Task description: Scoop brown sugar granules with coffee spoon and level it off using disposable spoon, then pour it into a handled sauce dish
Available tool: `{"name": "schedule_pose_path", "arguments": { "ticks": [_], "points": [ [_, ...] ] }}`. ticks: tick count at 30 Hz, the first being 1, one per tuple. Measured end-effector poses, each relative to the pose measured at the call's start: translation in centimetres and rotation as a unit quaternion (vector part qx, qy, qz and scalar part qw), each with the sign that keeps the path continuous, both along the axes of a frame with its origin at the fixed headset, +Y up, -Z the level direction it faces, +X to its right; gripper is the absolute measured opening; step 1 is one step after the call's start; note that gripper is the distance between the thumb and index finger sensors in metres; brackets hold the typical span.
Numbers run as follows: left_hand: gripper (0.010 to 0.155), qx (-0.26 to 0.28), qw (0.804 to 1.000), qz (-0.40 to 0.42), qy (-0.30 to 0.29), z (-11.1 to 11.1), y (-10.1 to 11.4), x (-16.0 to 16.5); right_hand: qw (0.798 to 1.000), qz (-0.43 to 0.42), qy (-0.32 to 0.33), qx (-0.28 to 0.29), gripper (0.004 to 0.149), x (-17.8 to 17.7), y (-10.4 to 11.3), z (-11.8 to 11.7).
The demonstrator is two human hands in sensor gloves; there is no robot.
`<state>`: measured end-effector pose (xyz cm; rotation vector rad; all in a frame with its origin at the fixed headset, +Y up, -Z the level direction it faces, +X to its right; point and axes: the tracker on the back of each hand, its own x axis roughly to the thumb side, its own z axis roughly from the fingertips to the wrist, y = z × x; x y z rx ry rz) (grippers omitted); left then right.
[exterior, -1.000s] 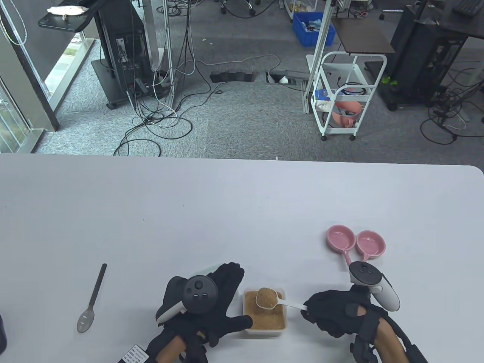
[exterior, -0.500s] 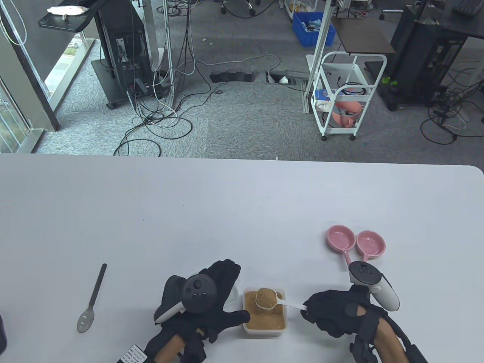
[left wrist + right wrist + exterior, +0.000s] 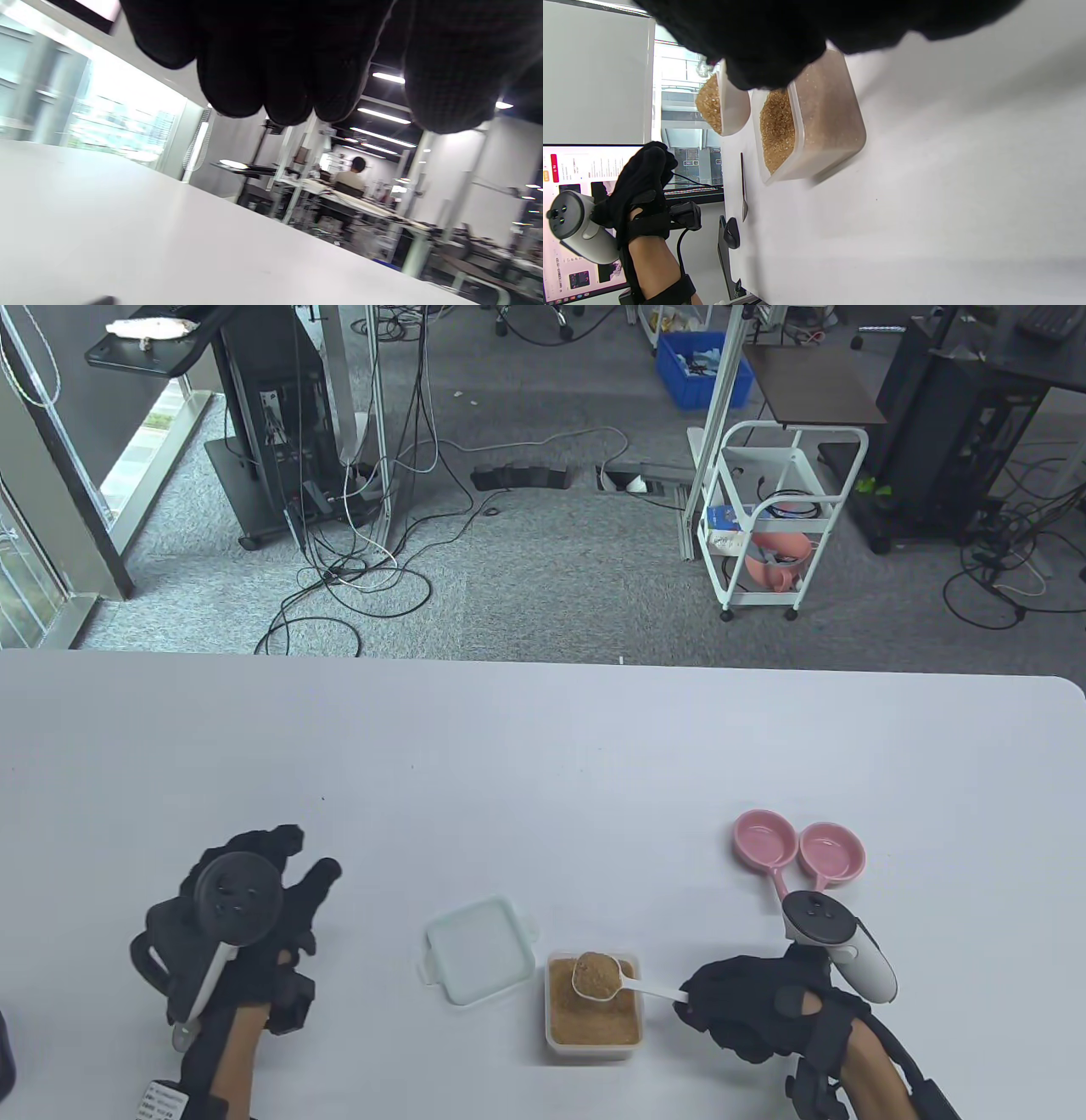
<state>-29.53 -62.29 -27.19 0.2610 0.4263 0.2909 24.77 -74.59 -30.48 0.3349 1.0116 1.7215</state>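
My right hand (image 3: 689,994) pinches the handle of the white coffee spoon (image 3: 598,976), whose bowl is heaped with brown sugar (image 3: 708,103) and hangs level over the sugar container (image 3: 594,1027). The container (image 3: 814,118) is open and mostly full. My left hand (image 3: 288,857) hovers far to the left, fingers (image 3: 288,63) loosely bent and holding nothing. It covers most of the dark disposable spoon (image 3: 181,1033); the right wrist view shows that spoon (image 3: 743,186) lying flat on the table below the hand. The pink double sauce dish (image 3: 797,853) with its handle sits behind my right hand.
The container's white lid (image 3: 479,937) lies on the table just left of and behind the container. A dark object (image 3: 4,1052) pokes in at the table's left edge. A computer mouse (image 3: 731,233) and a monitor show beyond the table's near edge.
My left hand left the container's side and swung far left to above the disposable spoon, uncovering the lid. The right hand and loaded coffee spoon stayed put.
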Motion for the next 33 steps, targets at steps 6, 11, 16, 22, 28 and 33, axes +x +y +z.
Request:
{"name": "schedule_pose_path", "arguments": {
  "ticks": [6, 11, 16, 22, 28, 33],
  "points": [
    [0.055, -0.111, 0.989, 0.043, 0.086, 0.5, -2.1, -4.7, 1.000, 0.000, 0.003, 0.002, 0.042, 0.0, 0.0, 0.0],
    [0.056, -0.189, 0.972, 0.037, 0.134, 0.3, -5.5, -6.5, 1.000, -0.002, 0.003, 0.002, 0.042, -0.1, 0.0, 0.0],
    [0.057, -0.265, 0.951, 0.030, 0.159, 0.3, -7.5, -7.2, 1.000, -0.004, 0.002, 0.002, 0.042, 0.0, 0.1, 0.0],
    [0.056, -0.306, 0.937, 0.045, 0.161, 0.4, -8.2, -7.3, 1.000, -0.003, 0.002, 0.004, 0.042, 0.1, 0.1, 0.0],
    [0.058, -0.349, 0.923, 0.023, 0.164, 0.1, -9.1, -7.1, 1.000, -0.002, 0.004, 0.003, 0.042, 0.1, 0.2, 0.0],
    [0.055, -0.348, 0.923, 0.003, 0.165, -0.1, -9.3, -6.8, 1.000, -0.001, 0.003, 0.004, 0.042, 0.1, 0.2, 0.0]
  ]
}}
